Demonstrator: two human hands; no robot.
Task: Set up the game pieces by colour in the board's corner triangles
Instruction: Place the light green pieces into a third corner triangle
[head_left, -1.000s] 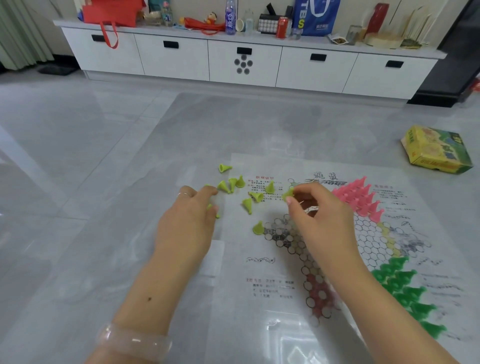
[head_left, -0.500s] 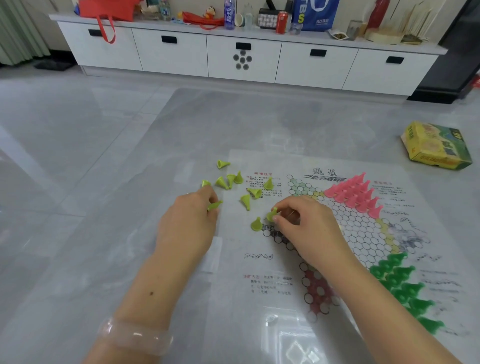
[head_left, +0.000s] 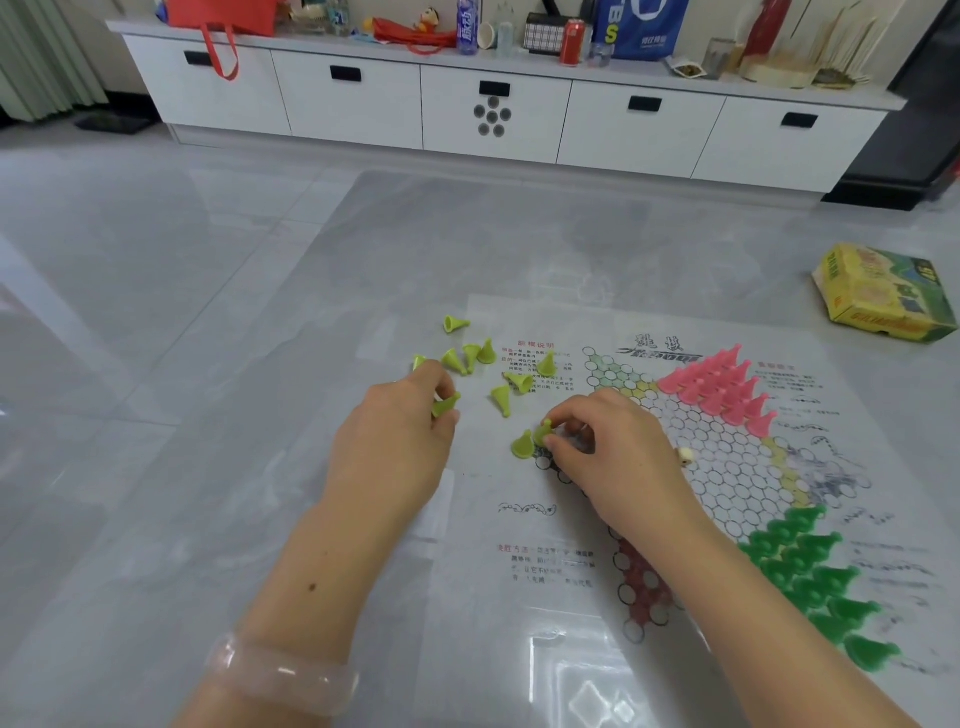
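Note:
A paper game board (head_left: 691, 483) with a hexagon grid lies on the grey floor. Pink cone pieces (head_left: 719, 387) fill its far triangle and dark green pieces (head_left: 810, 577) fill the near right one. Several yellow-green pieces (head_left: 480, 358) lie scattered off the board's left edge. My left hand (head_left: 395, 441) pinches one yellow-green piece (head_left: 445, 405) there. My right hand (head_left: 613, 452) pinches another yellow-green piece (head_left: 544, 432) on the left triangle, beside a yellow-green piece (head_left: 522, 446) standing at that triangle's tip.
A yellow game box (head_left: 883, 293) lies on the floor to the far right. A low white cabinet (head_left: 498, 109) with bags, bottles and a can on top runs along the back wall. A small pale object (head_left: 685, 456) lies on the board by my right wrist.
My right hand carried its yellow-green piece down and left from above the board onto the left triangle. My left hand stayed by the loose pile, holding a piece.

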